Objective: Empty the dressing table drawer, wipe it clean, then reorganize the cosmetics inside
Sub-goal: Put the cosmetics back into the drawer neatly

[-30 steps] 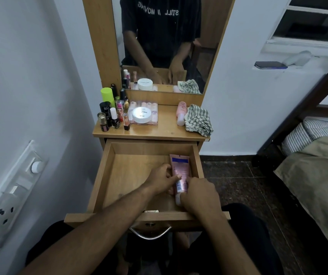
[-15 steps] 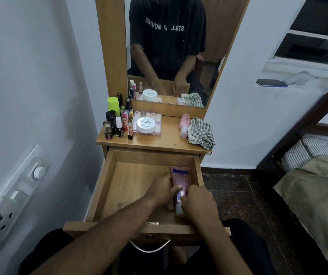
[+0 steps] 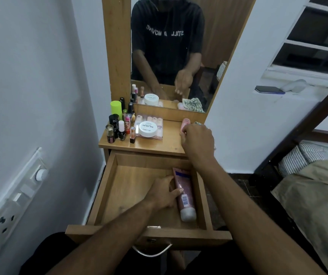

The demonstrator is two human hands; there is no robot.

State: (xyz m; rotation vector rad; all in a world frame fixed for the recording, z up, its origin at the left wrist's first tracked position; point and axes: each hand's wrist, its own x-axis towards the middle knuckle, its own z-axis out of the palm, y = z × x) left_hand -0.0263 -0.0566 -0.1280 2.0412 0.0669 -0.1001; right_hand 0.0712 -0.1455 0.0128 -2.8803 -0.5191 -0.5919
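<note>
Head view. The left hand lay inside the open drawer at lower centre of the frame, its fingers extended and only slightly bent, resting against the left side of the pink tube without closing round it. The tube lay lengthwise along the drawer's right wall, cap toward the drawer front. The right hand was raised over the right end of the tabletop, fingers curled downward at the pink bottle; whether they gripped it could not be told. A checked cloth showed just behind that hand. Small bottles and a white jar on a clear case crowded the tabletop's left part. The drawer floor left of the left hand was bare wood, bounded by the left wall and the front panel.
</note>
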